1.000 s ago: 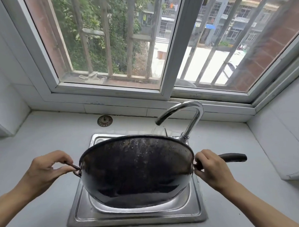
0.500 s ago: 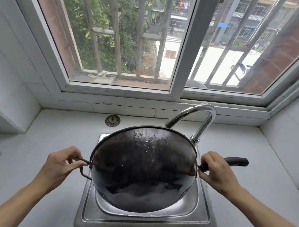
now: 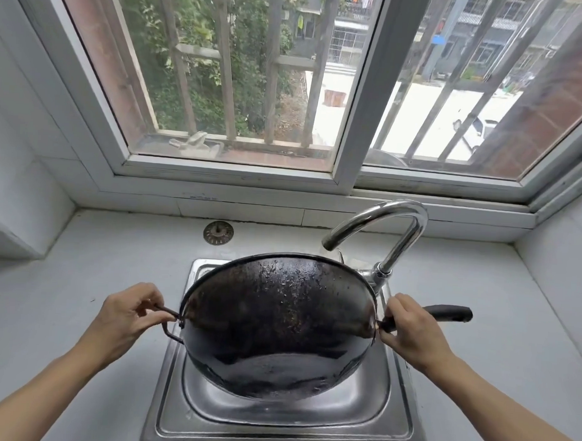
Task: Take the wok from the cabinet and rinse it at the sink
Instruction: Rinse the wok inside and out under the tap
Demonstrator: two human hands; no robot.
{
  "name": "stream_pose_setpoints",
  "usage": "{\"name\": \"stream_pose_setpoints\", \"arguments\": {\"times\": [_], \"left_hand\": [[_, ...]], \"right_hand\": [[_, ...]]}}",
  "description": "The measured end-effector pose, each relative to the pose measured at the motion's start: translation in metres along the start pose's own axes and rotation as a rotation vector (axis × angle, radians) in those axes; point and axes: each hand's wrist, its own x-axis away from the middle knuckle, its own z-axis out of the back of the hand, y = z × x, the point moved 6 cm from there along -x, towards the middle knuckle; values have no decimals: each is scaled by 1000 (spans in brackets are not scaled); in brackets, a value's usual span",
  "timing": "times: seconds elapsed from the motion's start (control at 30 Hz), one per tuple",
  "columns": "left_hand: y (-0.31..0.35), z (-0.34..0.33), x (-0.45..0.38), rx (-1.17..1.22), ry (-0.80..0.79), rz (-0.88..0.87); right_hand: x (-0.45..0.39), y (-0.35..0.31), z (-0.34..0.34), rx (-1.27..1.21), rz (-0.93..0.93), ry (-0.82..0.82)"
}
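While the wok [image 3: 278,323] hangs tilted over the sink [image 3: 284,430], its inside facing the person, the left hand [image 3: 128,316] pinches the wire loop handle at nine o'clock and the right hand [image 3: 408,328] wraps its fingers shut round the long handle [image 3: 452,314] at three o'clock. The faucet [image 3: 383,224] arches at one o'clock; no water shows. The rinsing step seems to be in hand, probably swirling or draining. Next likely calls for tipping the rim lower, both grips firm.
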Motion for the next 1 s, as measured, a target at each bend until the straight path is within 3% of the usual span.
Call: {"name": "stream_pose_setpoints", "arguments": {"times": [0.3,0.57,1.0], "left_hand": [[-4,-10,-11,-60,33,37],[12,-5,-11,-126,151,-136],[10,-12,-9,-335,46,-272]], "right_hand": [[-2,10,-8,-56,-13,-10],[3,14,-10,-40,34,-28],[7,22,-14,-44,36,-65]]}}
